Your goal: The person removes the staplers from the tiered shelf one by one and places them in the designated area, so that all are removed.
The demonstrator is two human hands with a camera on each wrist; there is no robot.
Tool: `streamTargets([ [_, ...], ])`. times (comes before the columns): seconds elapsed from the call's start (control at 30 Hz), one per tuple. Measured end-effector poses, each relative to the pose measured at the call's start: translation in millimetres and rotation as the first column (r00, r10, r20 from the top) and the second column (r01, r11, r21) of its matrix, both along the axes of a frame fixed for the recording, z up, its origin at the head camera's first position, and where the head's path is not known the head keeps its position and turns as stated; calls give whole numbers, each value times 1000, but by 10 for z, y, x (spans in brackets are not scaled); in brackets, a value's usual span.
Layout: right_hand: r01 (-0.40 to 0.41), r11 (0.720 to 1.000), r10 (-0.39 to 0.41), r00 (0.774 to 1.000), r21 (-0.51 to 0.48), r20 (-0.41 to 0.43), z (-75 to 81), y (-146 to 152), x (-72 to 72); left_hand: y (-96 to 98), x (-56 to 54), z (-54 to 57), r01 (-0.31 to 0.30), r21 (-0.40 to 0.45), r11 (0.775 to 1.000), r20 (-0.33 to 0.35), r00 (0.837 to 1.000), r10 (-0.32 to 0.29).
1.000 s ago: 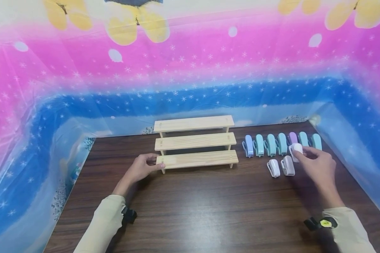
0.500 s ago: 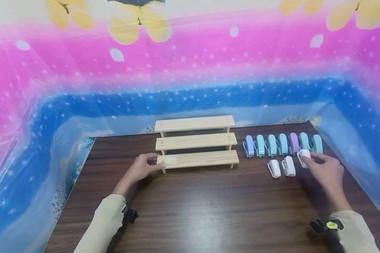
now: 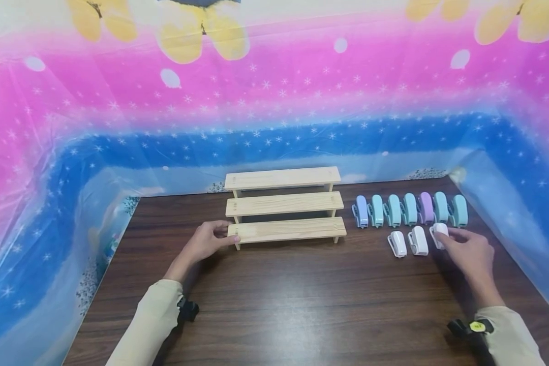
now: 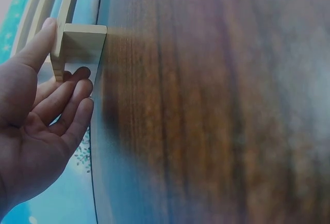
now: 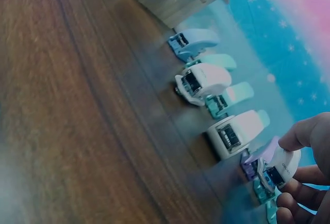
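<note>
My right hand (image 3: pixel 468 254) pinches a small white stapler (image 3: pixel 439 236) between thumb and fingers, at the right end of a front row. In that row, two more white staplers, a left one (image 3: pixel 397 244) and a middle one (image 3: pixel 418 241), stand on the table. The right wrist view shows the held stapler (image 5: pixel 282 167) with its metal front facing the camera. My left hand (image 3: pixel 206 241) grips the left end of a three-step wooden stand (image 3: pixel 285 231), thumb on the lowest board. In the left wrist view the fingers (image 4: pixel 67 100) curl beside the board's end.
Behind the white staplers runs a row of several more: a blue one (image 3: pixel 360 211) at the left, mint ones (image 3: pixel 393 210), and a purple one (image 3: pixel 425 208). The brown wooden table (image 3: pixel 274 305) meets a patterned cloth backdrop (image 3: pixel 274 137) at its back and sides.
My right hand has moved the white stapler right and toward the front, from overlapping the purple stapler to the front row's right end. The left hand keeps its grip on the stand.
</note>
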State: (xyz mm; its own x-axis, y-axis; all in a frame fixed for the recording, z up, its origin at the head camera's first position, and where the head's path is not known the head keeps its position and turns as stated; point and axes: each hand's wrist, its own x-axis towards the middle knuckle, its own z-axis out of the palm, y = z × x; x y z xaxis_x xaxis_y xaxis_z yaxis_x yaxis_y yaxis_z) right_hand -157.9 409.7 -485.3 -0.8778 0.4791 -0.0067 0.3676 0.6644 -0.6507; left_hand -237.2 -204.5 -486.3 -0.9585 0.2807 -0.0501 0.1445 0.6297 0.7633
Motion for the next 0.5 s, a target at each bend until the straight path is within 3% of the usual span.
streamTargets([
  [0.5, -8, 1000, 9, 998, -11, 68, -146, 26, -17, 18, 11, 34, 1, 3, 1000, 4, 1000, -1],
])
